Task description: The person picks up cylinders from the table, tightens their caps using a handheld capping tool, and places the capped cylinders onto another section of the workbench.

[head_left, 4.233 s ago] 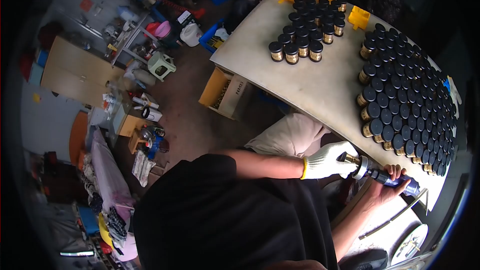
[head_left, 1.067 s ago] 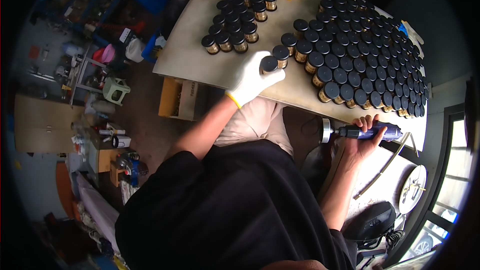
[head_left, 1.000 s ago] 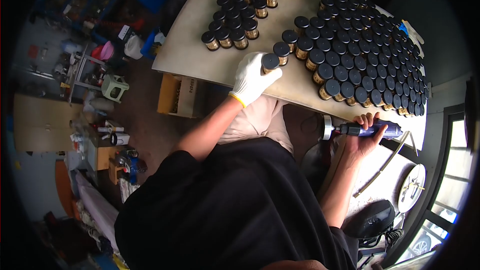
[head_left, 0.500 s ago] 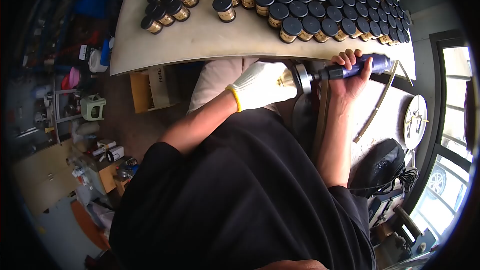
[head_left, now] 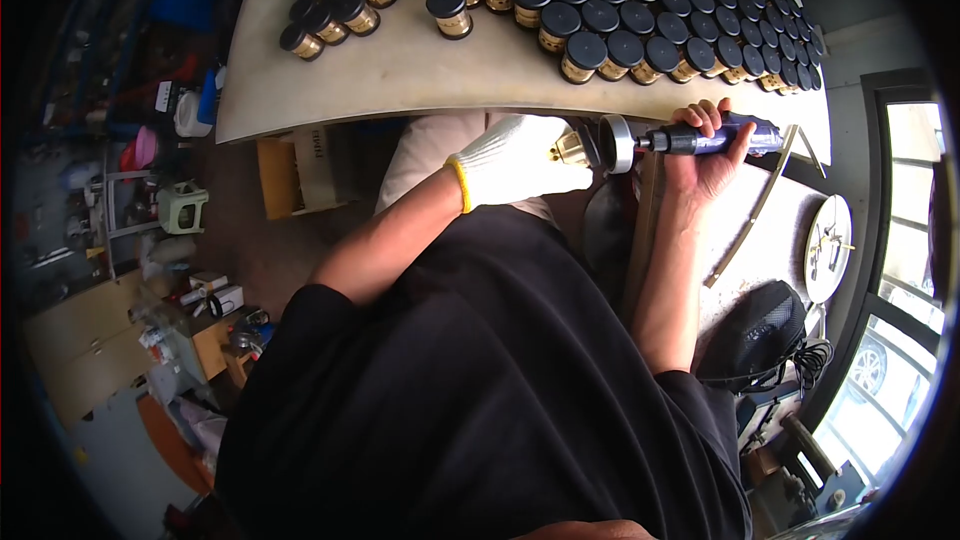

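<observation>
My left hand (head_left: 518, 165), in a white knit glove with a yellow cuff, is closed around a gold-coloured jar (head_left: 571, 149) under the table's front edge. The jar lies on its side, its black lid (head_left: 590, 146) facing right. My bare right hand (head_left: 712, 148) grips a blue-purple powered screwdriver (head_left: 742, 132) with a black nose. On the driver's tip sits a round, silver-rimmed cup attachment (head_left: 618, 144). The cup faces the jar's lid, with a narrow gap between them.
Rows of black-lidded gold jars (head_left: 640, 16) crowd the right of the table (head_left: 330, 100); a smaller group (head_left: 352, 12) stands left, and one jar (head_left: 449, 12) stands apart. Below are a cardboard box (head_left: 290, 175) and a green stool (head_left: 183, 202). A black mesh object (head_left: 757, 325) lies at right.
The cup attachment was against the jar's lid and has come away to the right. The gloved hand has shifted slightly left with the jar; both hands keep their hold.
</observation>
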`<state>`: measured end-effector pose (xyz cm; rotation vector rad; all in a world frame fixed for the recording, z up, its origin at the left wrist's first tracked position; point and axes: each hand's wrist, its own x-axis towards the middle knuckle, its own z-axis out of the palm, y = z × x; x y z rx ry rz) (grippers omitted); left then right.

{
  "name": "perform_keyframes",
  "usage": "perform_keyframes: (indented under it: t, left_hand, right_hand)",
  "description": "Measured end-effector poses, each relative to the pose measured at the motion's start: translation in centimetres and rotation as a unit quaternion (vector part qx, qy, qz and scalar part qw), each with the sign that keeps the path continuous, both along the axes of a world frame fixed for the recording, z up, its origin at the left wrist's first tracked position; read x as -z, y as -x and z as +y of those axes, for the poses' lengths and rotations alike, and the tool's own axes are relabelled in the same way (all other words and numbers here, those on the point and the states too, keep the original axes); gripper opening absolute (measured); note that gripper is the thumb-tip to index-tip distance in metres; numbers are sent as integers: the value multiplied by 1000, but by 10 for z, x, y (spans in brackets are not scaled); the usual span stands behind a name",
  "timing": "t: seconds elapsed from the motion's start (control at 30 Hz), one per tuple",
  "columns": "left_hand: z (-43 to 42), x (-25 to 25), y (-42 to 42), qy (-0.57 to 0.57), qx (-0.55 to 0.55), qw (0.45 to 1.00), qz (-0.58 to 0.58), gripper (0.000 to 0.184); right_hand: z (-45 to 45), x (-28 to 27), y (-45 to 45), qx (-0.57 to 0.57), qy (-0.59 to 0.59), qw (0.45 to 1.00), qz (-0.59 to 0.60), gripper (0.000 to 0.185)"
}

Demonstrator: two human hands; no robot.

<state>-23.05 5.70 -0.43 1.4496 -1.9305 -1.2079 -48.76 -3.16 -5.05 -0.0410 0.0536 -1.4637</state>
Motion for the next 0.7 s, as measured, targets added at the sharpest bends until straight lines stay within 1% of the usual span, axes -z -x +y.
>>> perform_keyframes:
  t: [0.03, 0.07, 0.13, 0.17, 0.23, 0.3, 0.33, 0.4, 0.47, 0.53, 0.67, 0.7]
  left_hand:
    - [-2, 14, 2, 65, 7, 997, 42, 25]
    - [-3, 19, 5, 65, 8, 997, 44, 25]
    - [-6, 7, 11, 12, 26, 999, -30, 31]
    - [-8, 5, 13, 11, 26, 999, -30, 31]
    - [-11, 4, 14, -2, 66, 996, -65, 37]
    - [-10, 12, 13, 14, 72, 995, -65, 38]
    - [-9, 16, 13, 33, 78, 994, -65, 39]
    - [-8, 21, 13, 39, 70, 994, -72, 39]
    - [-8, 22, 13, 47, 62, 994, -79, 39]
    - [-9, 20, 13, 26, 67, 996, -54, 40]
    - [-10, 12, 14, 0, 67, 995, -76, 40]
    - [-10, 8, 14, -29, 58, 996, -68, 39]
  right_hand:
    - [1, 0, 1, 1, -1, 1000, 2, 44]
    - [2, 0, 0, -11, 0, 1000, -5, 43]
    - [3, 0, -1, -22, 1, 1000, -13, 43]
    - [2, -1, -1, -27, 4, 1000, -5, 40]
    - [3, -1, -3, -33, 5, 999, 3, 38]
    - [3, -1, -4, -55, 28, 998, 26, 34]
    - [3, -1, -5, -56, 27, 998, 26, 34]
    - [3, 0, -4, -45, 21, 996, 68, 32]
    - [3, 0, -5, -45, 20, 996, 73, 32]
    - [3, 0, -6, -45, 20, 996, 78, 32]
    - [4, -1, -7, -46, 19, 995, 91, 35]
    - [5, -2, -7, -48, 18, 994, 93, 36]
